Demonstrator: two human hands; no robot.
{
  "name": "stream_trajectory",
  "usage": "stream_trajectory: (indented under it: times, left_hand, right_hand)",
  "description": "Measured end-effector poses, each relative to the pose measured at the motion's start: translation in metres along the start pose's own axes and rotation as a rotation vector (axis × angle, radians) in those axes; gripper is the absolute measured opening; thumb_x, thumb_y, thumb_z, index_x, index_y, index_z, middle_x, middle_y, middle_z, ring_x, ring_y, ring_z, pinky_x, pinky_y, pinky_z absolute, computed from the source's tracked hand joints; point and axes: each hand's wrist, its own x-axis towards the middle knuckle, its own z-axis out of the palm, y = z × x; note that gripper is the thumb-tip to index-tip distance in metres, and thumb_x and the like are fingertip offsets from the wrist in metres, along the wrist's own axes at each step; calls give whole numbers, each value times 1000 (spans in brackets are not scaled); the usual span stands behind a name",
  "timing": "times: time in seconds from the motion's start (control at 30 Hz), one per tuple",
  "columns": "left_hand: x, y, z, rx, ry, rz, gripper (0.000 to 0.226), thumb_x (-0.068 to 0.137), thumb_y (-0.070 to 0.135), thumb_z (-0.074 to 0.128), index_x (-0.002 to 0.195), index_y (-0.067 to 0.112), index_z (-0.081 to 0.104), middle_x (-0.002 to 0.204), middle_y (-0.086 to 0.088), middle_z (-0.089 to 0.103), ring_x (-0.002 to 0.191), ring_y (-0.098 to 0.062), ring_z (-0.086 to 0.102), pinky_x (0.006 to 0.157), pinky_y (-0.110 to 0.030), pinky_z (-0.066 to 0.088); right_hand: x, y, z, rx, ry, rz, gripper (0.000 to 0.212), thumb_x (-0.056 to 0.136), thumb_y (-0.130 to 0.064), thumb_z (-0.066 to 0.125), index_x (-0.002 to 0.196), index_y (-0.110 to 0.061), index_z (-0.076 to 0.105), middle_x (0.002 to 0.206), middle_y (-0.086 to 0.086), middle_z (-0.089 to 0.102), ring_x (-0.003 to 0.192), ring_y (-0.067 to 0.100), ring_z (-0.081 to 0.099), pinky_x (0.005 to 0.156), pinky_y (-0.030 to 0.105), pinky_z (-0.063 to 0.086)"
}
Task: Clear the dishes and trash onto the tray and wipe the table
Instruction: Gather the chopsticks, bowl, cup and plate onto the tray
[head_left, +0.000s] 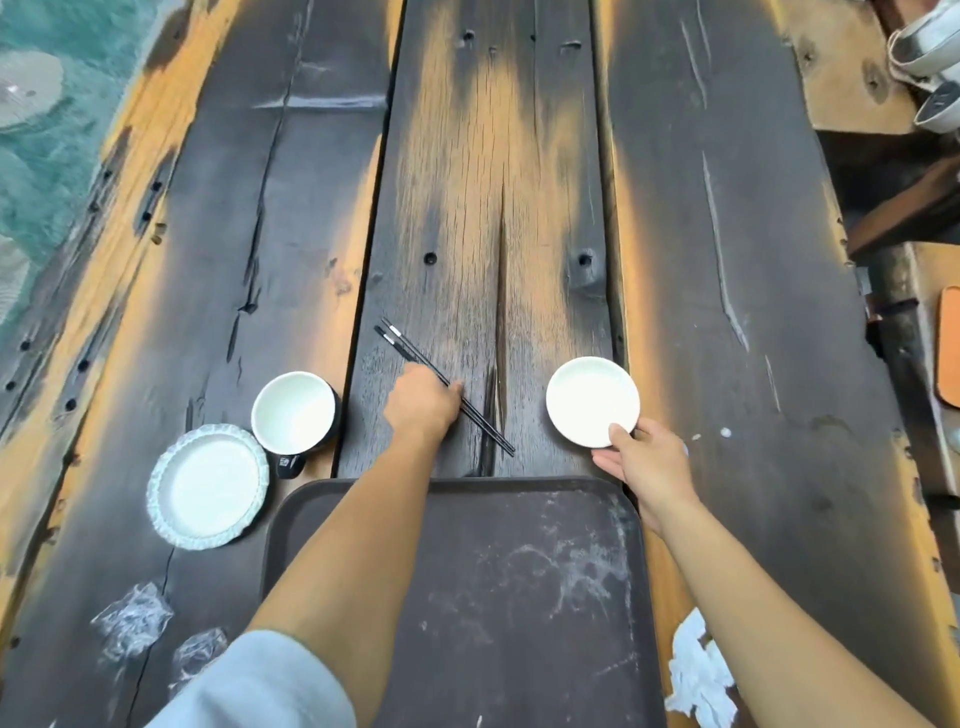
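A dark brown tray (519, 597) lies at the near edge of the plank table, with nothing on it. Just beyond it, my left hand (423, 402) is closed around a pair of black chopsticks (402, 343) that lie slanted on the wood. My right hand (647, 462) grips the near rim of a small white dish (589, 397) to the right of the chopsticks. Left of the tray stand a black mug with a white inside (293, 410) and a white ruffled plate (208, 486). Crumpled clear plastic (135, 618) lies at the near left, and a crumpled white tissue (696, 675) at the near right.
The table is made of long dark, worn planks (493, 182) with gaps and holes. A turquoise floor (47, 130) shows past the left edge. White shoes (930, 62) and wooden bench parts sit at the upper right. An orange object (950, 348) pokes in at the right edge.
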Motion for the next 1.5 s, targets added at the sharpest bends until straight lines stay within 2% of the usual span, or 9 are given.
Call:
stream_trajectory:
  times: [0.2,0.43,0.63,0.77,0.97,1.1,1.23,1.4,1.5]
  left_hand:
    - [31,8,-15,101,-18,106,36,88,19,64,119,4,53,118,-18,61,108,-39,61,81,-43,49]
    - [48,1,-12,84,9,176,15,87,14,64,97,2,64,104,-21,66,96,-41,63,71,-38,47]
    - [52,4,-14,195,-5,299,12,82,6,59,73,7,51,89,-22,64,93,-43,63,69,-37,47]
    - [48,7,-17,266,-9,374,7,82,6,58,79,9,52,96,-25,67,95,-44,63,74,-39,49]
    - [28,-3,-29,329,-32,504,3,86,7,55,87,8,57,99,-23,65,93,-43,62,68,-37,44]
    - [4,-17,-36,379,-22,625,18,88,11,54,102,5,65,103,-19,63,95,-41,62,77,-43,52]
    - [-27,-36,-34,452,-35,725,18,87,10,51,101,3,61,106,-19,60,98,-42,60,80,-46,50]
    - [-66,-68,-22,382,-59,804,15,88,9,50,98,2,59,101,-17,58,93,-41,60,75,-44,48]
    - [-83,-88,-8,470,-102,855,16,89,9,49,102,4,57,103,-15,57,94,-38,59,72,-41,47]
  right_hand:
    - [9,-11,4,19,7,2,45,96,-12,60,141,-12,50,121,5,62,86,19,74,75,32,62]
    - [13,-14,10,27,22,-5,46,91,-5,65,136,-10,54,117,4,63,100,26,69,76,38,62]
    - [16,-16,10,15,66,-3,43,88,2,66,129,-6,60,109,-2,58,105,30,66,68,32,62]
    - [17,-17,12,-55,90,-25,38,85,6,65,122,-4,64,102,-2,60,101,30,67,62,27,61]
    - [9,-20,5,-88,99,-18,40,83,11,62,121,-3,65,103,3,65,94,28,69,59,25,60]
    - [-1,-21,-4,-71,116,-19,41,82,12,62,121,-2,66,90,-3,64,94,30,69,52,21,57]
    - [-16,-19,-17,-104,144,-19,42,81,10,64,120,-5,67,117,9,67,96,31,70,54,24,59]
    - [-41,-16,-27,-113,133,-22,34,83,8,65,113,-8,69,121,7,63,99,33,68,53,24,59]
    - [-50,-9,-31,-137,130,-28,37,83,7,66,117,-7,68,118,3,61,103,34,66,57,28,61]
